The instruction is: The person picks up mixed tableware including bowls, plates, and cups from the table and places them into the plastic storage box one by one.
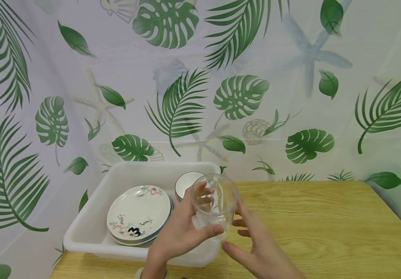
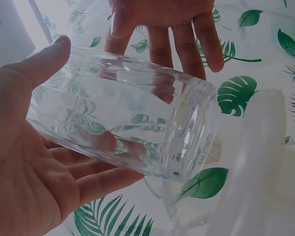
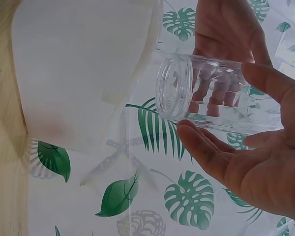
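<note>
A clear drinking glass (image 1: pixel 215 203) is held above the right end of a white plastic tub (image 1: pixel 92 254), its mouth tilted towards the head camera. My left hand (image 1: pixel 183 228) grips it from the left, thumb along the near side and fingers behind. In the left wrist view the glass (image 2: pixel 123 113) lies between the left thumb and fingers. My right hand (image 1: pixel 259 244) is at the glass's right side with fingers fairly straight and thumb spread off it. From the right wrist, the right hand (image 3: pixel 255 152) has its fingers along the glass wall.
Inside the tub, a stack of white plates (image 1: pixel 139 213) with floral patterns lies at the left. Dark-rimmed white bowls (image 1: pixel 186 185) sit at its back right, partly hidden by the glass. The wooden table (image 1: pixel 312 224) extends right, against a leaf-print sheet (image 1: pixel 273 112).
</note>
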Motion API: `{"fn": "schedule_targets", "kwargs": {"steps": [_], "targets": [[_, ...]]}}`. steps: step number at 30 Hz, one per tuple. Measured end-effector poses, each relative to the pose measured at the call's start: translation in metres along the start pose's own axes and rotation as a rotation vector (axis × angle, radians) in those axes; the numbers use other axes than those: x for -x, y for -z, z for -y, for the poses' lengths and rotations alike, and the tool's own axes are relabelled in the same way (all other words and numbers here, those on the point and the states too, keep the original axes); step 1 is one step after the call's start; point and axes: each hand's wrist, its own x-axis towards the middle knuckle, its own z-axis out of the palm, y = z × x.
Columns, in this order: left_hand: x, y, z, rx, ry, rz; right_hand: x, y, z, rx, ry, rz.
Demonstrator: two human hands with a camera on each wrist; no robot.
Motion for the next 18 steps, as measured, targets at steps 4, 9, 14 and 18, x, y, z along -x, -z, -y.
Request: {"fn": "schedule_targets", "kwargs": {"steps": [4, 9, 14, 18], "targets": [[0.0, 0.003, 0.0, -0.024, -0.014, -0.032, 0.0, -0.001, -0.001, -0.048, -0.044, 0.054], [0.0, 0.008, 0.001, -0.055, -0.001, -0.065, -0.001, -0.002, -0.002, -0.089, -0.126, 0.113], [0.001, 0.013, 0.003, -0.052, 0.021, -0.097, -0.002, -0.006, -0.005, -0.09, -0.138, 0.128], [0.002, 0.017, 0.005, -0.065, 0.039, -0.127, -0.005, -0.012, -0.009, -0.121, -0.196, 0.148]]}}
